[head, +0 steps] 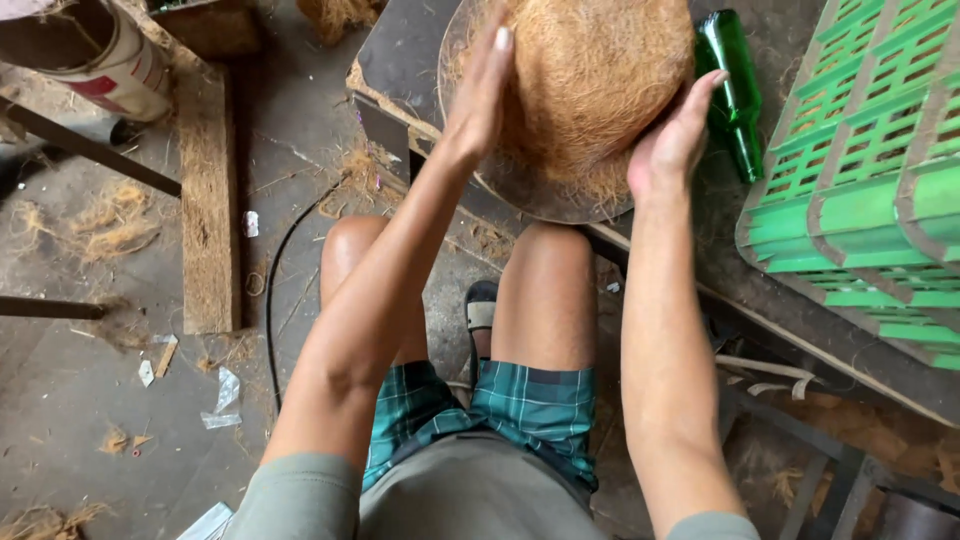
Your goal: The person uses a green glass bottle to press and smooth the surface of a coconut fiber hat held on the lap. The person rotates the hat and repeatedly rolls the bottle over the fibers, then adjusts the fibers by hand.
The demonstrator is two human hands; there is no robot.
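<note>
Left hand: the left hand is open and flat, fingers straight and pointing far, palm pressed against the left side of the fibre mound.
Right hand: the right hand is open too, fingers spread and slightly curled, cupping the mound's right near edge.
Arms: both forearms reach straight out from the body over the bare knees, the left angled in towards the right.
Fibre mound: a domed heap of brown coir, held between the two palms, sitting on a round dark plate.
Desk: the plate lies on the near edge of a dark, worn desk.
Bottle: a green glass bottle lies on the desk just right of the right hand.
Crates: stacked green plastic crates stand further right.
Floor: grey floor at left, strewn with fibre scraps, with a wooden plank.
</note>
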